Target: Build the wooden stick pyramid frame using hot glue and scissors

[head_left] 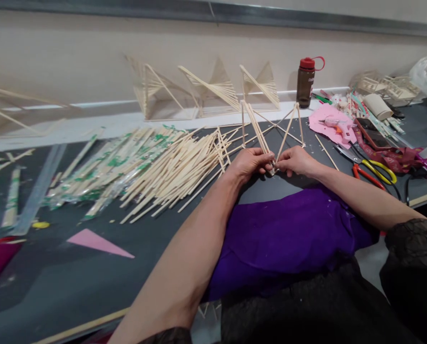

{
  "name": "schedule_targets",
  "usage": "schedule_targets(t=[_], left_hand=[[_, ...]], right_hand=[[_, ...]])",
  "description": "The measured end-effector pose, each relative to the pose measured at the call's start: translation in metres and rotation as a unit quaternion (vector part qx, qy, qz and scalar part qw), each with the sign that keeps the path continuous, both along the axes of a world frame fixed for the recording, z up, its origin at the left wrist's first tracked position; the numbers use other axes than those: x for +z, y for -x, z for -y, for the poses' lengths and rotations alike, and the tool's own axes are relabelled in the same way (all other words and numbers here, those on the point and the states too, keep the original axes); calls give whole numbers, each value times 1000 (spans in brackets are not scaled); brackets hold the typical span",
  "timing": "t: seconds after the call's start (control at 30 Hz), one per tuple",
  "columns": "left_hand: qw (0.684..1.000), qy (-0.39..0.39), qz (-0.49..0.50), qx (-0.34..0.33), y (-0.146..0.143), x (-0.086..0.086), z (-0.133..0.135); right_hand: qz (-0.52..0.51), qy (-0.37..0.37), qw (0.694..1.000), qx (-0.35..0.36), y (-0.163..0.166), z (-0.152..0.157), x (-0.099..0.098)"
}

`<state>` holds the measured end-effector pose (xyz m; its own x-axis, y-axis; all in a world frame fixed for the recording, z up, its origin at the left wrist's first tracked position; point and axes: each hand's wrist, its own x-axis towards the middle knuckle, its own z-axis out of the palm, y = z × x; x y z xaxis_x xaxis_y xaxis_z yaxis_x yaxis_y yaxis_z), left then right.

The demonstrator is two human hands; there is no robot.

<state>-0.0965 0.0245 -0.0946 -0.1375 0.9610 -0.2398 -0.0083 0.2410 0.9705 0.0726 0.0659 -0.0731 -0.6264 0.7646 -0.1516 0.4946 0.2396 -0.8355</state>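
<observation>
A frame of thin wooden sticks (pixel 260 131) stands on the dark table in front of me, with several sticks fanned side by side on its left. My left hand (pixel 252 161) is closed around the lower near ends of those sticks. Close beside it, my right hand (pixel 296 160) pinches at the same near corner, by the foot of a slanting stick (pixel 287 131). What exactly lies between its fingertips is hidden. To the left of my hands spreads a big pile of loose wooden sticks (pixel 174 172).
Similar stick models (pixel 209 88) lean along the wall near a brown bottle (pixel 305 83). On the right lie a pink glue gun (pixel 333 123), scissors (pixel 349 154) and yellow-and-red-handled pliers (pixel 380 171). Wrapped stick packs (pixel 116 162) and a pink triangle (pixel 99 243) lie left; purple cloth (pixel 281 239) covers my lap.
</observation>
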Motion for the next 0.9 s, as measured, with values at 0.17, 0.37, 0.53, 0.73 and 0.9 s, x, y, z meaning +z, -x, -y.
schedule_targets(t=[0.17, 0.37, 0.53, 0.73, 0.9], left_hand=[[1000, 4, -8, 2, 2, 0, 0], [1000, 13, -16, 3, 2, 0, 0], [1000, 21, -15, 2, 2, 1, 1], [1000, 22, -15, 10, 1, 2, 1], [1000, 27, -7, 7, 1, 2, 0]], right_hand=[[2, 11, 1000, 2, 0, 3, 2], [8, 16, 1000, 9, 3, 2, 0], [10, 19, 1000, 11, 5, 1, -1], [17, 9, 1000, 9, 8, -1, -4], [27, 1, 1000, 8, 9, 0, -3]])
